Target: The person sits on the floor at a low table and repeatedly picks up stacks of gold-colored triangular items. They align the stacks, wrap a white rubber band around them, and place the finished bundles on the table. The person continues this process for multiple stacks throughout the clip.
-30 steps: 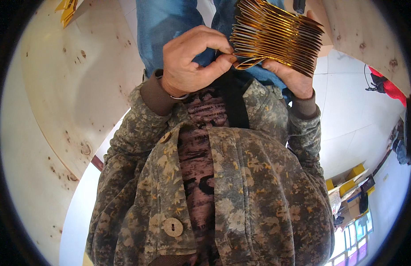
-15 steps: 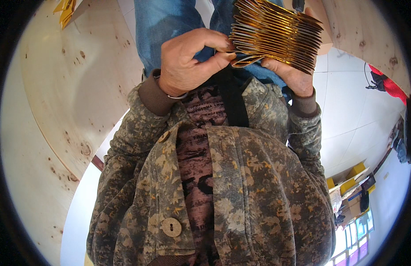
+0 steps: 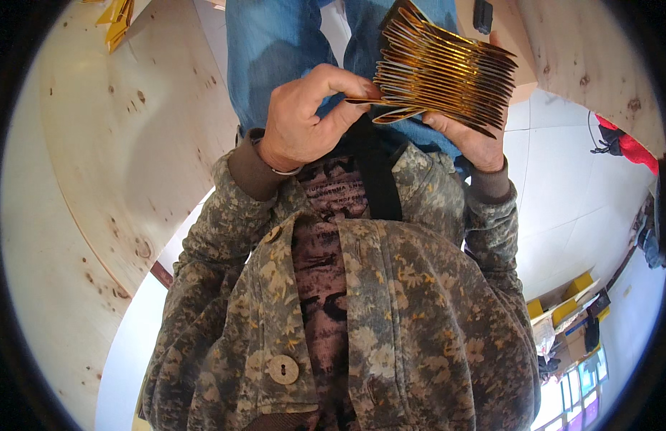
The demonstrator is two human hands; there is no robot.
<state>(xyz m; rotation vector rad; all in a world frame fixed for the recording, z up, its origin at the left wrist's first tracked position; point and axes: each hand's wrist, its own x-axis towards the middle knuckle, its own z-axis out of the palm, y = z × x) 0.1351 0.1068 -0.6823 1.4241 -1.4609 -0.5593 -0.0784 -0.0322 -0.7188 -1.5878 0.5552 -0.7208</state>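
Note:
A thick fanned stack of shiny gold folded foil pieces (image 3: 444,72) is held up above my lap. My right hand (image 3: 477,140) grips it from the right and below, its thumb against the nearest pieces and most of its fingers hidden behind the stack. Thumb and forefinger of my left hand (image 3: 311,115) pinch the left end of one of the lower gold pieces. Just below that piece, another folded one shows a rounded loop at its left end.
A pale wooden board (image 3: 81,179) with dark knots spans the left side. More gold pieces (image 3: 119,21) lie at the upper left. Behind my right hand are a cardboard box (image 3: 520,43) and a small black object (image 3: 482,16). A red-and-black item (image 3: 631,144) sits at the far right.
My left hand has shifted slightly, and the pinched gold piece now stretches straighter from the stack. The whole view has moved a little; my right hand keeps its hold.

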